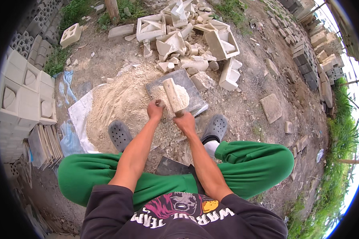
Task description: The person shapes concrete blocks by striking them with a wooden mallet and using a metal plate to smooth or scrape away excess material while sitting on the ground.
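My right hand [184, 121] is wrapped round the short handle of a dusty, pale, thick-headed mallet [171, 94]. The mallet's head lies over a small heap of crushed pale powder [182, 95] on a dark flat slab [152, 85]. Just left of the mallet, my left hand [156, 109] hovers by the slab's near edge with its fingers curled together. Whatever those fingers may hold is hidden. A wide mound of pale powder [115, 101] spreads left of the slab, partly over a white sheet [81, 115].
Beyond the slab lies a pile of broken pale blocks [172, 44]. Stacked pale blocks [22, 81] and thin boards [48, 145] stand at the left. Grey blocks [305, 59] are stacked far right. My clog-shod feet flank the work area, beside a flat stone [271, 108].
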{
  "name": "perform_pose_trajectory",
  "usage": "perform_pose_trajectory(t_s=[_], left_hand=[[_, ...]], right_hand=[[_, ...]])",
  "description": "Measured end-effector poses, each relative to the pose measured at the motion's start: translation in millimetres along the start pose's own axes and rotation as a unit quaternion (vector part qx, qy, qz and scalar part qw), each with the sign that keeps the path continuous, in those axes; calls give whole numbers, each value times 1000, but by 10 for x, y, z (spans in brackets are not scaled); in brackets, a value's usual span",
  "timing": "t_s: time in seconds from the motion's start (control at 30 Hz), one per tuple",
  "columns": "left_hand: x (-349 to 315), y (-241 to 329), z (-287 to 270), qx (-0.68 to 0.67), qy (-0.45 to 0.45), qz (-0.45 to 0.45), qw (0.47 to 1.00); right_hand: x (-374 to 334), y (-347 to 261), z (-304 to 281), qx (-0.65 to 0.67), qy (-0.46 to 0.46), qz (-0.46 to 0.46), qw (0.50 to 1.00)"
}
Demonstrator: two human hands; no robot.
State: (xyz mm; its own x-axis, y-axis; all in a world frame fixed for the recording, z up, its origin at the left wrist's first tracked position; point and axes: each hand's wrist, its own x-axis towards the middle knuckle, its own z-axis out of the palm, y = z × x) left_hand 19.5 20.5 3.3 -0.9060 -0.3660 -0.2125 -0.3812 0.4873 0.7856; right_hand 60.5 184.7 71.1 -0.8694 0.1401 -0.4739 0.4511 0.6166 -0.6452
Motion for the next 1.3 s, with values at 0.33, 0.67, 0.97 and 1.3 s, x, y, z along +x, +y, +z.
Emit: perform_pose_trajectory(t_s=[0.33, 0.67, 0.97, 1.3], left_hand=[[90, -73, 98, -12, 34, -15, 999], [-14, 88, 34, -17, -18, -18, 1000], [34, 3, 21, -92, -11, -78, 993], [121, 62, 62, -70, -51, -35, 996]], right_hand=[[57, 169, 136, -63, -1, 0, 998], [-57, 19, 68, 31, 33, -6, 999], [113, 85, -5, -77, 18, 8, 997], [-11, -104, -477, 160, 72, 41, 984]])
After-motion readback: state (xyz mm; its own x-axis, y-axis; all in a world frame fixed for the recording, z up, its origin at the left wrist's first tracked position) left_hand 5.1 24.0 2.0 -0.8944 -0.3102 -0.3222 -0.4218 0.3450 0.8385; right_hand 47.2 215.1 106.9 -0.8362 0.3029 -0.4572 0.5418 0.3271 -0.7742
